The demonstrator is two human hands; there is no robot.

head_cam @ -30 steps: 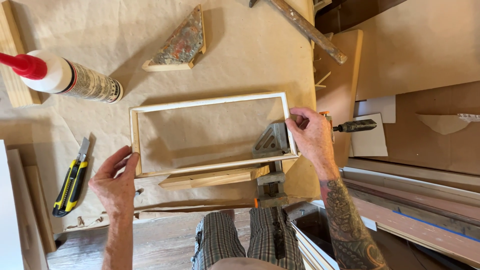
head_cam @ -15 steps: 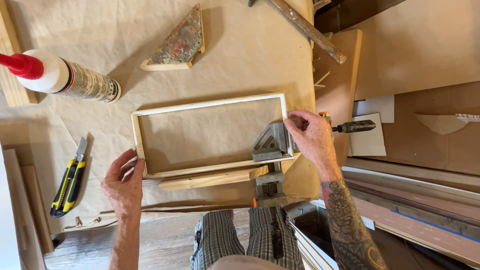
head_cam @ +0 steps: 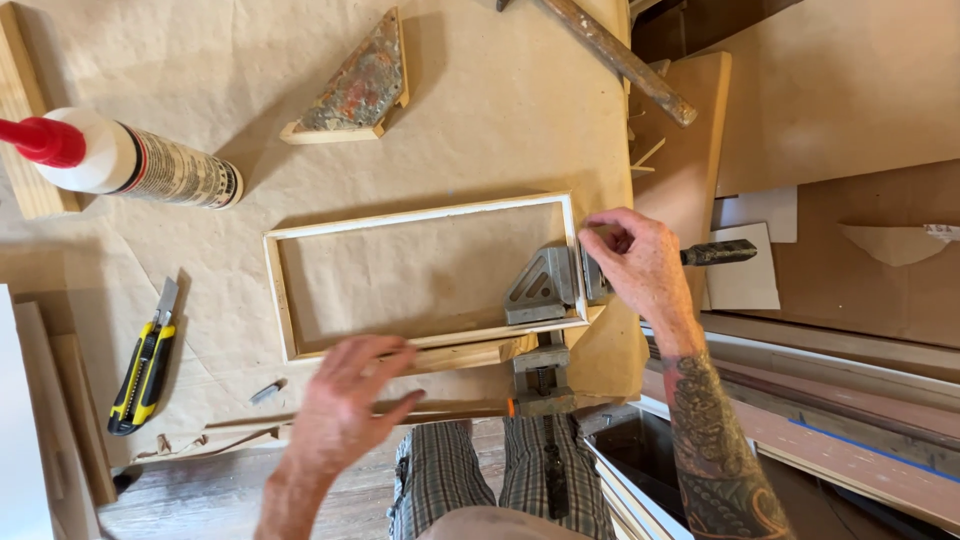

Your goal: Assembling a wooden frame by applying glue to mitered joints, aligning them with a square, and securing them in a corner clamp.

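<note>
Thin, light wooden frame (head_cam: 425,275) lying flat on the paper-covered table (head_cam: 480,100), near right corner held in a metal corner clamp (head_cam: 545,288); stiff along the rails but likely weak at the joints, so best taken by the long rails. Left hand (head_cam: 345,405) open, fingers spread on the near rail; right hand (head_cam: 640,262) curled, pinching at the clamp's far right edge

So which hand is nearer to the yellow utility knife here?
Left. The left hand rests at the wooden frame's near rail, to the right of the utility knife. The right hand is at the frame's far corner by the metal corner clamp.
</note>
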